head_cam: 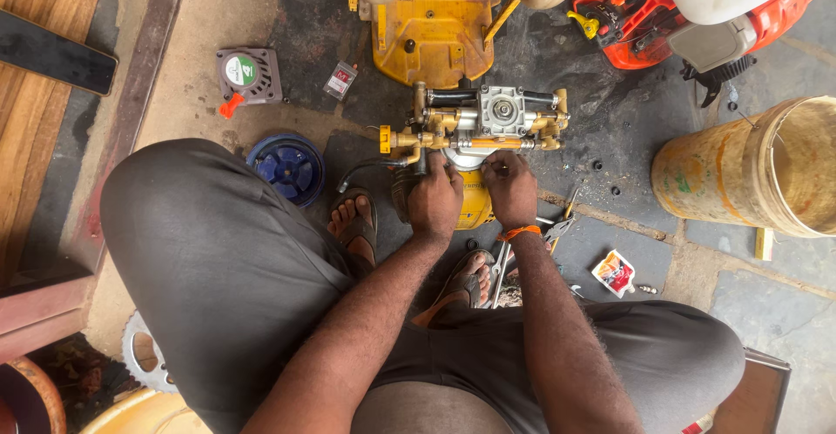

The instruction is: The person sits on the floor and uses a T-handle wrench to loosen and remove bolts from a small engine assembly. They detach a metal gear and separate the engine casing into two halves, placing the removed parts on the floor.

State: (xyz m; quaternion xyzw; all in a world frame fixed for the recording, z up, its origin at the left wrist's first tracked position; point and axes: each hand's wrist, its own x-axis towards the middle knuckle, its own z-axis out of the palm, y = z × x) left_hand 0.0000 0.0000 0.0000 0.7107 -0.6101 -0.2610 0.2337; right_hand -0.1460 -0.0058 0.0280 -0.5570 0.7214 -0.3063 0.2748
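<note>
A brass and grey metal pump assembly [488, 119] sits on the stone floor in front of me, with a yellow body [475, 203] under it. My left hand [434, 201] is closed on the lower left of the assembly, by a black hose [366, 169]. My right hand [511, 188] grips the lower right side just under the brass pipe; an orange band is on that wrist. What the fingers hold is hidden beneath the hands. My feet in sandals rest just below the pump.
A yellow sprayer base [431, 33] stands behind the pump, an orange machine [662, 16] at the back right, a worn bucket [749, 168] at the right. A blue round cap [287, 167], a grey starter cover [248, 75], pliers [557, 225] and a small sachet [614, 273] lie on the floor.
</note>
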